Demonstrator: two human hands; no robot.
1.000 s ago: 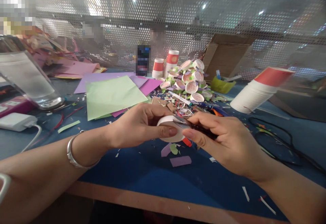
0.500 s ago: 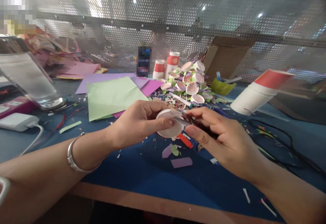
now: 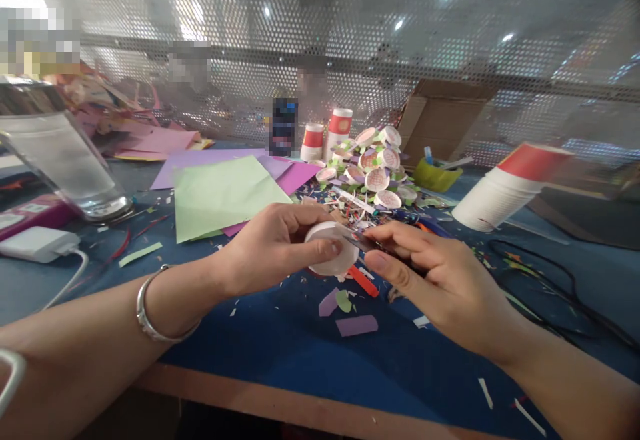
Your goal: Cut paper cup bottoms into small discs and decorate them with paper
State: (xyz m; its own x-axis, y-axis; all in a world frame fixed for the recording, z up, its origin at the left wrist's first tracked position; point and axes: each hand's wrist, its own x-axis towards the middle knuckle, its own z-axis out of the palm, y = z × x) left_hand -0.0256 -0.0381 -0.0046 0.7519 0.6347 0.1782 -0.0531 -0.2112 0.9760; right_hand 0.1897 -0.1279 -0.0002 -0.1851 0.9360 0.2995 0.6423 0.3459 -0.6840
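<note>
My left hand (image 3: 280, 243) is closed on a white, round paper cup bottom (image 3: 327, 260), thumb lying across its face. My right hand (image 3: 425, 277) grips a pair of scissors (image 3: 369, 240), whose blades meet the cup bottom's right rim; their handles are mostly hidden by my fingers. Below the hands lie a red-orange marker (image 3: 363, 280), a purple paper strip (image 3: 357, 325) and a small green paper piece (image 3: 343, 301). Behind them rises a heap of cut cup bottoms (image 3: 377, 179) with green and purple paper bits.
A tilted-looking glass of water (image 3: 75, 167) stands left, near a white charger (image 3: 37, 243). Green paper sheets (image 3: 225, 197) lie left of centre. Stacked paper cups (image 3: 500, 193) stand right, near a black cable (image 3: 550, 293). A perforated metal screen (image 3: 350, 27) closes the back.
The scissor blades, seen apart at the rim before, now look closer together. The cup bottom has tilted slightly in my left hand. The whole view has shifted a little.
</note>
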